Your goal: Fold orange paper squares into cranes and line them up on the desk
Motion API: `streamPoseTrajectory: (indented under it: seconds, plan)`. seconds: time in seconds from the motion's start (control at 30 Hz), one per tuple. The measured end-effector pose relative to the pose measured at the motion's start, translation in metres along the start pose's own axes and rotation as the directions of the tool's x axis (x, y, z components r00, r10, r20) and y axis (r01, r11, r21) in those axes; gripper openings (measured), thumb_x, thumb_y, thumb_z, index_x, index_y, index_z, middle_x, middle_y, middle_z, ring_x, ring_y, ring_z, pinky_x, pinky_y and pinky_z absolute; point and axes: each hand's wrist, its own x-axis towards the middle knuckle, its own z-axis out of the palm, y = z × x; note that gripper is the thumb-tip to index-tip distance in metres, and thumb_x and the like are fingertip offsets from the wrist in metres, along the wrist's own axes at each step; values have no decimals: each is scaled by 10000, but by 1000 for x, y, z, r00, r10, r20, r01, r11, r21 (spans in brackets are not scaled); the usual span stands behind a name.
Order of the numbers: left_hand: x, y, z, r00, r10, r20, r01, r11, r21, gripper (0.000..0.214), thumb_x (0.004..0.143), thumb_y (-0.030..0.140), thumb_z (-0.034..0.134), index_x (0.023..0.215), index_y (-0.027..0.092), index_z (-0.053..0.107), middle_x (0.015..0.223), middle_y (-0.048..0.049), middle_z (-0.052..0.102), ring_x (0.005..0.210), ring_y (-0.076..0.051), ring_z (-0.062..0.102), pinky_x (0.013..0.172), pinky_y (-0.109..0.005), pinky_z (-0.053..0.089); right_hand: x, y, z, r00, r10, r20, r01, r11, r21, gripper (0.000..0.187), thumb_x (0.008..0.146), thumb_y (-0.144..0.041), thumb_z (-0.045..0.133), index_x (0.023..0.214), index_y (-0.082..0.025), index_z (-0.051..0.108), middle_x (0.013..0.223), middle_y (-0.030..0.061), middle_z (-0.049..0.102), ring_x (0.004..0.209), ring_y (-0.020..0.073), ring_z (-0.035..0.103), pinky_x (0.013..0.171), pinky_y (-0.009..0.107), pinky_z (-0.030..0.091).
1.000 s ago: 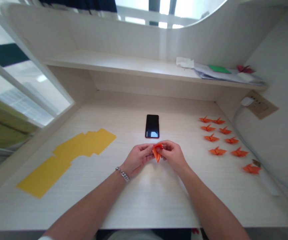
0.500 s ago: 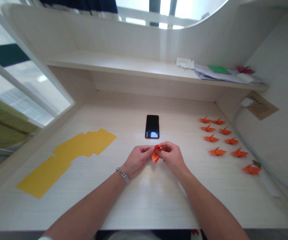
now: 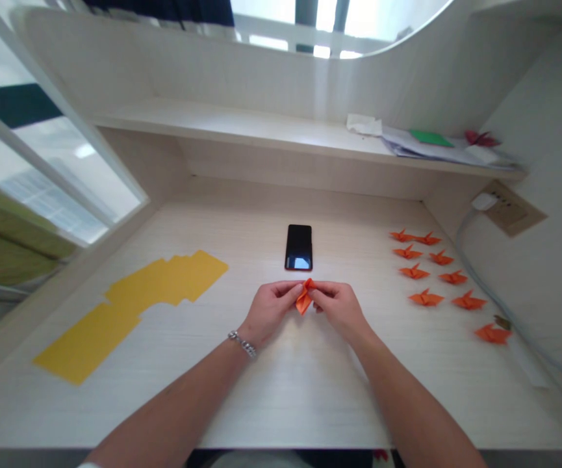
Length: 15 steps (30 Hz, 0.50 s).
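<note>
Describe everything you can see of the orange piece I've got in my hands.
The orange piece looks like folded paper, bright orange, with creased layers. Its lower end narrows to a point angled down toward you; a narrower part stands at the top. The thumbs and fingers of your left hand and right hand pinch it from either side, just on the near side of the black phone. Fingers cover parts of it, so its full shape can't be told.

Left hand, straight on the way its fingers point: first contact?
The orange paper at the left hand's fingertips, then most likely the right hand, which grips the paper from the other side. The phone looks off that line, though one view leaves depth unsure.
</note>
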Motion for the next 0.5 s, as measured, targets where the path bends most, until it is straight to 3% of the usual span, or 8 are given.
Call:
streamPoseTrajectory:
  seconds: [0.13,0.5]
  plan:
    - [-1,4,0,999,36,-35,-33,994,102,353,730,330,716,1026,136,715,1021,-116,718,918,-232,653,848,-343,500,1,3,-1,1000,14,-6,-15,999,-43,285,741,-340,624,914,-157,755,715,42,712,574,142,579,534,250,467]
    - [-1,3,-3,998,9,-68,0,992,127,268,669,322,759,849,124,743,813,-92,739,735,-199,663,677,-279,509,2,4,-4,998,-27,65,34,993,-111,258,734,-273,608,922,-182,758,733,38,706,569,133,560,543,247,452]
